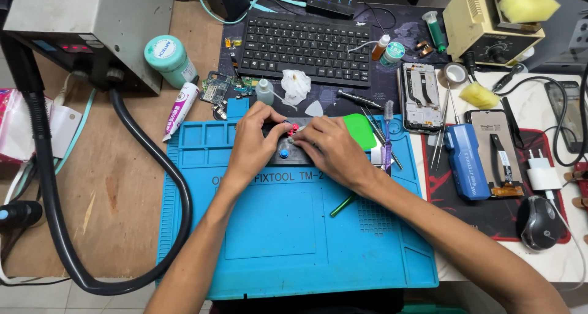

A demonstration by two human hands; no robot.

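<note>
Left hand [253, 143] and right hand [331, 150], fingers curled, together grip a dark holder with a blue knob [285, 151] at the far edge of the blue work mat [288, 234]. A green pry card [360, 131] lies just beside the right hand; a black keyboard [306, 41] sits beyond on the tabletop [110, 185].

We note a worn brown tabletop [122, 185]; directly on it lie a blue work mat [294, 240], a dark desk pad [392, 56], a black hose [165, 185].
</note>
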